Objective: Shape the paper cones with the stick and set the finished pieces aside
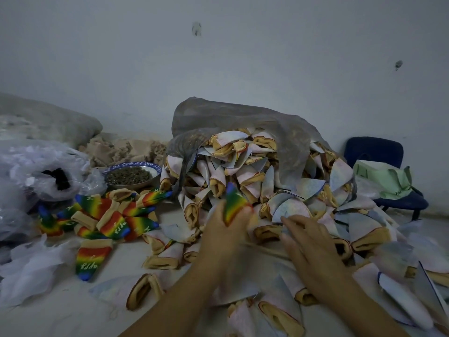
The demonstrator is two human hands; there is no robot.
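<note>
One rainbow cone (pixel 234 203) stands tip-up in my left hand (pixel 223 229), whose fingers curl round its lower half. It sits just in front of the heap of pale cones (pixel 243 171) spilling from a grey plastic bag (pixel 218 117). My right hand (pixel 313 242) is beside it above the pale cones, fingers loosely spread; blur hides whether it grips anything. Rainbow pieces (pixel 114 215) lie grouped at left, near a bowl (pixel 131 164) of dark pellets. At right stands a blue chair (pixel 374 152).
</note>
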